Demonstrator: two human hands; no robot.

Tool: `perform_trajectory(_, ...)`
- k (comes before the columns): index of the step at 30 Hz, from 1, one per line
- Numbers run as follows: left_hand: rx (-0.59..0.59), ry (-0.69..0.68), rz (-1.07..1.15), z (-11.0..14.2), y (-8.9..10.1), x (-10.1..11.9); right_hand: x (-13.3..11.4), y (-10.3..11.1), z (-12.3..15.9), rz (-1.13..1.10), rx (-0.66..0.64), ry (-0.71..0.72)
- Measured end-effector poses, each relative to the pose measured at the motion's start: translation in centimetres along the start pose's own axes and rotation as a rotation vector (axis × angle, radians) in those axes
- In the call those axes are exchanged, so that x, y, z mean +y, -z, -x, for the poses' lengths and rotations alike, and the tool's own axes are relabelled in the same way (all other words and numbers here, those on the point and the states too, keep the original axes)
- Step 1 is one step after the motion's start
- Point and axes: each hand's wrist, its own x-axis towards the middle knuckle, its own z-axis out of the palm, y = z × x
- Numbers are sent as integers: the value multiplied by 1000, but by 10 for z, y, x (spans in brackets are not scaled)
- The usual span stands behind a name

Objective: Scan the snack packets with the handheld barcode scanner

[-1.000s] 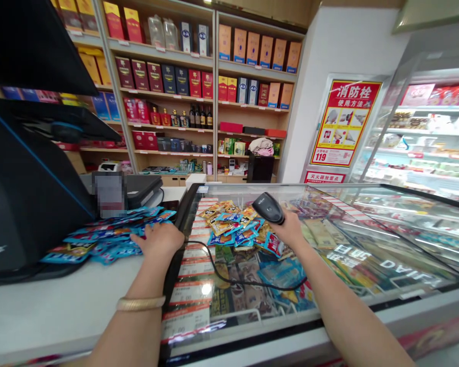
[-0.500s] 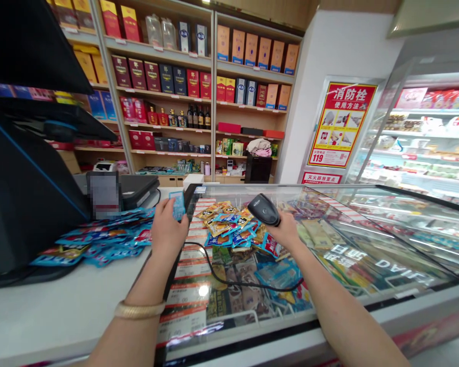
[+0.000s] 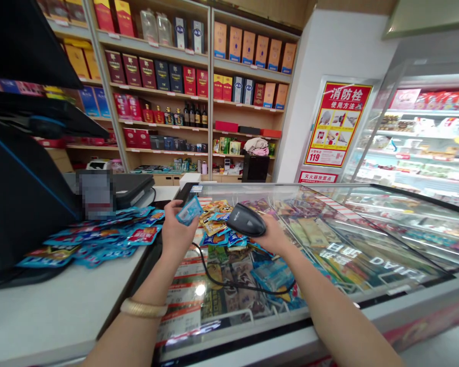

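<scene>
Head view has both of my bare hands out in front of me over the edge of a long, glass-topped chest freezer. My left hand pinches a small, flat, light-blue plastic packet between thumb and fingers, lifted and tilted near the freezer's left edge. My right hand is wrapped round a black, rounded handheld scanner, its head pointing left towards the packet, the two apart. Beyond and partly behind the scanner, a heap of yellow and blue plastic snack packets lies on the glass. Nearer me, a thin black cable loops across it; I cannot tell where its ends join. To my left, a spread pile of mostly blue snack packets rests on a white countertop, beside a black checkout terminal.
</scene>
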Motion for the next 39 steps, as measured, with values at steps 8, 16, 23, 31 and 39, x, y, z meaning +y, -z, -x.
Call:
perform_trajectory(8, -113, -24, -56, 6, -9, -2, -16, -8, 2, 9, -107, 105)
perform_trajectory(16, -126, -30, -75, 7, -9, -1, -24, -6, 1, -41, -133, 118)
perform_trajectory(23, -139, -44, -84, 7, -12, -4, -25, -6, 0, -37, -124, 114)
perform_trajectory(31, -130, -80, -158, 8, -8, -4, -16, -1, 0, -8, -24, 55)
perform_trajectory(39, -259, -308, -149, 11, -26, -4, 37, 27, 3, 77, 452, -341)
